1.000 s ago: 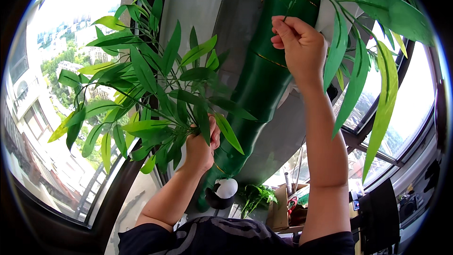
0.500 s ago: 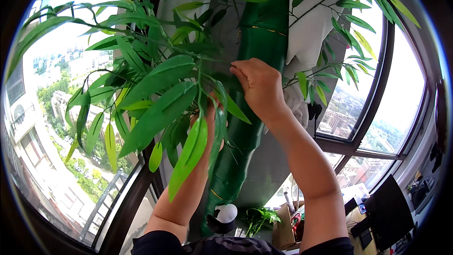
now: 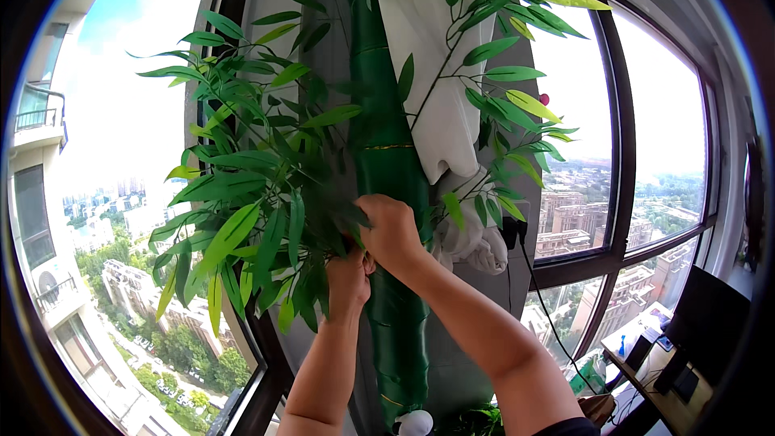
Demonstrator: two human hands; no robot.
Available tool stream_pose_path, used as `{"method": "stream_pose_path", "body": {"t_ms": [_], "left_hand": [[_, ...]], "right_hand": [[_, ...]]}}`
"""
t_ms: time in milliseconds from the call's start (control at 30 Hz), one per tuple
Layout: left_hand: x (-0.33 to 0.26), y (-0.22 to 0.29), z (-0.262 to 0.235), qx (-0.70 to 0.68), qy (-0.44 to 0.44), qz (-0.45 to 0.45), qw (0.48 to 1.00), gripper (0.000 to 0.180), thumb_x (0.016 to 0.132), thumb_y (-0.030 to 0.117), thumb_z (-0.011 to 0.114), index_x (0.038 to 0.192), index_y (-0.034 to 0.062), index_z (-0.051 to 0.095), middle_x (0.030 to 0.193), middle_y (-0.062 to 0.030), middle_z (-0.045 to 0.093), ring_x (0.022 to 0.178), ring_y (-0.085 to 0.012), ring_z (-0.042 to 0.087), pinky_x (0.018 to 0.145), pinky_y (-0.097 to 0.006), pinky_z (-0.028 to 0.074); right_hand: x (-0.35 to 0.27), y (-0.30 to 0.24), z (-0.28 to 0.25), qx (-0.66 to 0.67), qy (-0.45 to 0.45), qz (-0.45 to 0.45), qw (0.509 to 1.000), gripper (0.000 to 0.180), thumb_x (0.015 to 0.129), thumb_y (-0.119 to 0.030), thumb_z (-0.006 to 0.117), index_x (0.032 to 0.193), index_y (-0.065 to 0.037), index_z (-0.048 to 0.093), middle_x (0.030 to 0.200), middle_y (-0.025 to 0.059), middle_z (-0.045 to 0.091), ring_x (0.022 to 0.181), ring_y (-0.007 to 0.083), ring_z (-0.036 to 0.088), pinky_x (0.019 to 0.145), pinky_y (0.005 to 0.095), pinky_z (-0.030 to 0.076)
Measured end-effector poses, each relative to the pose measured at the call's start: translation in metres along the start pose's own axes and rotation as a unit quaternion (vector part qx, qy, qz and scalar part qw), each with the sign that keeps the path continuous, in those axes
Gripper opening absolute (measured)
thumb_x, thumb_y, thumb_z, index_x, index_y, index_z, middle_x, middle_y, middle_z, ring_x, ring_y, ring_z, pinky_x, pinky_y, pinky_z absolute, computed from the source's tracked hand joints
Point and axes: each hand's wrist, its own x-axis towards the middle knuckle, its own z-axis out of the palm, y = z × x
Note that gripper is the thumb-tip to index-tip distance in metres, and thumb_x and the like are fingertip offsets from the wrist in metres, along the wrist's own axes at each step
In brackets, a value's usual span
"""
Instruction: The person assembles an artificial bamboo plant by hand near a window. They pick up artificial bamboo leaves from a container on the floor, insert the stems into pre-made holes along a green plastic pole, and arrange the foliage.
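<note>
A tall green bamboo-like pole point(image 3: 390, 169) stands upright in front of a window. A leafy green branch point(image 3: 250, 194) spreads to its left. My left hand point(image 3: 349, 281) is closed around the base of that branch, right beside the pole. My right hand point(image 3: 391, 230) sits just above it, fingers curled over the same branch base against the pole. A second leafy branch point(image 3: 504, 105) reaches up and right from the pole. Where the stem meets the pole is hidden by my hands.
A white cloth point(image 3: 432, 73) hangs behind the pole, bunched at its lower end. Dark window frames point(image 3: 622, 194) curve on both sides, with city buildings outside. A black cable point(image 3: 541, 299) hangs down at the right. A desk with small items point(image 3: 646, 347) sits lower right.
My right hand came down from high on the pole to join my left hand at the branch base. The view tilted upward, showing more of the pole and window.
</note>
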Motion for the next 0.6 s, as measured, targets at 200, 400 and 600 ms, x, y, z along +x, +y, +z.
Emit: {"method": "stream_pose_path", "body": {"t_ms": [200,400,600], "left_hand": [[-0.004,-0.004,0.008,0.101,0.094,0.069,0.988,0.027,0.071,0.008,0.064,0.095,0.0078,0.052,0.076,0.0019,0.053,0.061,-0.0057,0.046,0.048,-0.021,0.034],[-0.008,-0.004,0.022,0.118,0.093,0.044,0.988,0.021,0.076,0.015,0.062,0.089,0.0106,0.047,0.065,0.0041,0.044,0.05,-0.0044,0.036,0.042,-0.021,0.027],[-0.002,-0.011,-0.004,0.109,0.051,0.05,0.991,0.036,0.069,0.003,0.064,0.102,0.0085,0.05,0.085,0.0007,0.053,0.067,-0.0082,0.049,0.046,-0.023,0.035]], "right_hand": [[0.0,-0.008,0.002,0.004,-0.005,-0.003,1.0,0.024,0.06,0.002,0.056,0.084,0.0,0.056,0.079,0.0157,0.057,0.073,0.034,0.055,0.064,0.0372,0.046],[-0.001,0.006,0.005,-0.005,0.014,-0.018,1.0,0.019,0.062,-0.002,0.056,0.081,-0.004,0.056,0.077,0.0135,0.055,0.068,0.0324,0.055,0.06,0.04,0.046],[-0.002,0.0,0.006,0.005,0.012,-0.018,1.0,0.024,0.059,0.003,0.052,0.082,-0.001,0.058,0.077,0.0162,0.057,0.072,0.0332,0.056,0.064,0.0367,0.046]]}}
